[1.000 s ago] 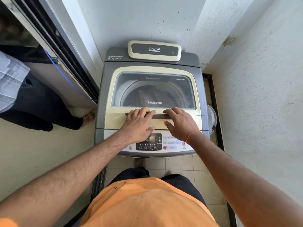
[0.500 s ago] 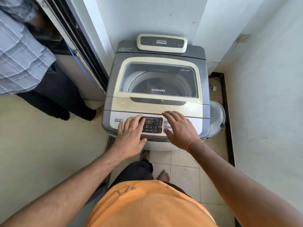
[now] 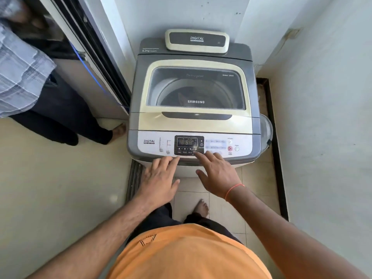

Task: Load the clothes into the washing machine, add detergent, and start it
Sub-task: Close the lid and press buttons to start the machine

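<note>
**Risk check: lid down, display lit, start not confirmed**

Washing machine (image 3: 193, 101) stands against the far wall. Its lid (image 3: 195, 117) is closed; dark clothes (image 3: 189, 95) show dimly through the window. Control panel (image 3: 193, 146) on the near edge, display (image 3: 187, 142) lit.

Left hand (image 3: 159, 178): fingers straight, relaxed, tips at the panel's near lip, holding nothing. Right hand (image 3: 218, 174): fingers extended, index tip at the lower right of the dark button block, nothing held.

Risks, as judged:
- Start/pause button (image 3: 230, 148) sits well right of both hands. A press where the index now lies likely alters a setting, not starts the cycle.
- Left fingertips crowd the lower buttons; stray contact could change the program.
- Detergent not visible; dosing cannot be confirmed.
</note>
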